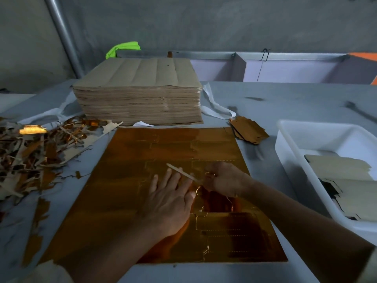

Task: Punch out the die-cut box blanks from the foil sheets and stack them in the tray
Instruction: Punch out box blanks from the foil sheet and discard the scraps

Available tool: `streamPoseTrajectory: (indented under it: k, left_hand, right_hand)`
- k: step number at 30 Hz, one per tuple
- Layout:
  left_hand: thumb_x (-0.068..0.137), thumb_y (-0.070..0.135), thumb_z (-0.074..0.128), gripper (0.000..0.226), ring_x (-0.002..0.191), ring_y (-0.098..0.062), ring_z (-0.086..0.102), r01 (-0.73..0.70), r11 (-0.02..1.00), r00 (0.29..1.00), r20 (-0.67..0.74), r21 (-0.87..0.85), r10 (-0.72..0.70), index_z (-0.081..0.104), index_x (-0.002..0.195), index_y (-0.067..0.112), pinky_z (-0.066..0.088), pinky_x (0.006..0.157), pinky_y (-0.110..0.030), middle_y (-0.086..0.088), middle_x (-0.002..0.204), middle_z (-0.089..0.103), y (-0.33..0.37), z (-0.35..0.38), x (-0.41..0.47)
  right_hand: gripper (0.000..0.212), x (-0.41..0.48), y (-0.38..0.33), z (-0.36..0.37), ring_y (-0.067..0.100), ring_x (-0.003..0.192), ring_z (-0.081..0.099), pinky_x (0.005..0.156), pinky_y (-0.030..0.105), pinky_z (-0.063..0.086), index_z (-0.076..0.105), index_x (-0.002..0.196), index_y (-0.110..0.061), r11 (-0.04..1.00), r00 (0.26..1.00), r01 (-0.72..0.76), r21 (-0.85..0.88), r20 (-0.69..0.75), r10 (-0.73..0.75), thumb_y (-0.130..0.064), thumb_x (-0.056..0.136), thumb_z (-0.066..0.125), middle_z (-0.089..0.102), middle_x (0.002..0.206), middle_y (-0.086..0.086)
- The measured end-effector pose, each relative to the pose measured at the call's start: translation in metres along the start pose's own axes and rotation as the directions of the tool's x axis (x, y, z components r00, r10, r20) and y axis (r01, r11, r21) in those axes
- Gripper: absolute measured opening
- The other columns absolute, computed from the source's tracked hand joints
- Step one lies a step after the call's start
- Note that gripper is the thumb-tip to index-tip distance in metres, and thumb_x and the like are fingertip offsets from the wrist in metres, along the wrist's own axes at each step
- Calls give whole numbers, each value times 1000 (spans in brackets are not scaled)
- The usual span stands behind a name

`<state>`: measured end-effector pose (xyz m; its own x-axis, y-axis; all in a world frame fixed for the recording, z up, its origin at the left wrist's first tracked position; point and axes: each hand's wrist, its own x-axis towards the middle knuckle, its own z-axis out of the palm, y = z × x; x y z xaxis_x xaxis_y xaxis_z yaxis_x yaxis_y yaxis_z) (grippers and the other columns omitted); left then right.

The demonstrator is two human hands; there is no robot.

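Light is dim and flat, colours muted. The foil sheet (155, 156) returns a dull amber sheen, and small sharp glints sit at the fingertips of the right hand (224, 178). One blown highlight shows on a foil scrap (32, 129) far left of the fingers. Forearms are underexposed. Frame edges bow; detail is soft.

**Surroundings, non-work items**

Grey bench (285, 103), scuffed with dark marks. Grey wall (204, 21) behind; slanted metal pole (63, 37) at far left. Crumpled bright-green sheet (123, 49) at back edge. Lavender partitioned bins (285, 70) with metal rim; black wire hook (265, 55) hung on rim. White strips (216, 111) lying on bench.
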<state>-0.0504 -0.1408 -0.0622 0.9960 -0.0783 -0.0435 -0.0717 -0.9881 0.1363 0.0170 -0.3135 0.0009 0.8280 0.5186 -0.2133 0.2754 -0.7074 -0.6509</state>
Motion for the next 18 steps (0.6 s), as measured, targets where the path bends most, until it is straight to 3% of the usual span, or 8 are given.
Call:
streamPoseTrajectory:
  k: [4, 9, 11, 13, 14, 16, 18]
  left_hand:
    - [99, 58, -1, 55, 148, -15, -23, -2, 1000, 1000, -9, 16, 2, -14, 151, 45, -18, 118, -45, 8, 163, -21, -1, 4, 2]
    - [98, 60, -3, 56, 149, -14, -21, -11, 1000, 1000, -21, -2, 11, -13, 151, 45, -21, 114, -43, 9, 163, -17, -3, 6, 3]
    - [97, 60, -4, 56, 148, -12, -22, -13, 1000, 1000, -18, -18, 13, -13, 150, 46, -22, 114, -42, 10, 163, -17, -4, 6, 2]
    - [96, 60, -4, 56, 148, -12, -21, -17, 1000, 1000, -10, -19, 17, -13, 150, 47, -20, 116, -43, 10, 163, -17, -4, 5, 2]
    - [97, 59, -4, 56, 149, -12, -20, -18, 1000, 1000, -9, -17, 18, -12, 150, 47, -19, 117, -43, 10, 164, -16, -4, 5, 2]
    - [98, 59, -2, 55, 149, -13, -20, -16, 1000, 1000, -11, -18, 16, -12, 151, 46, -18, 117, -44, 10, 164, -15, -3, 4, 1]
    - [99, 58, -1, 55, 149, -13, -20, -18, 1000, 1000, -10, -16, 18, -12, 151, 46, -18, 117, -44, 9, 164, -17, -2, 2, 1]
  right_hand:
    - [18, -3, 2, -1, 3, 64, 53, 55, 18, 38, 58, 77, -30, 999, 1000, -4, 49, 12, 3, -28, 94, 55, 60, 74, -8]
    - [34, -10, 12, -3, 4, 65, 57, 63, 21, 41, 69, 62, -37, 907, 999, -2, 420, -46, 24, -31, 90, 52, 67, 65, -10]
    - [39, -7, 18, -2, 11, 66, 56, 63, 24, 42, 68, 65, -27, 857, 995, -8, 515, -82, 58, -15, 95, 47, 67, 66, -4]
    - [27, -4, 20, -2, 13, 63, 59, 61, 25, 44, 61, 76, -12, 828, 985, -36, 560, -119, 123, -4, 94, 42, 68, 66, 1]
    - [24, -3, 20, -2, 13, 61, 62, 59, 24, 45, 57, 77, -9, 782, 980, -39, 622, -130, 152, -1, 93, 40, 68, 67, 4]
    - [24, -4, 19, -3, 16, 63, 67, 58, 25, 50, 50, 74, -8, 595, 974, -12, 804, -126, 190, 4, 91, 38, 69, 73, 11]
    - [22, -6, 19, -7, 21, 71, 68, 64, 29, 53, 45, 73, -9, 457, 976, 30, 889, -125, 179, 5, 88, 37, 72, 87, 18]
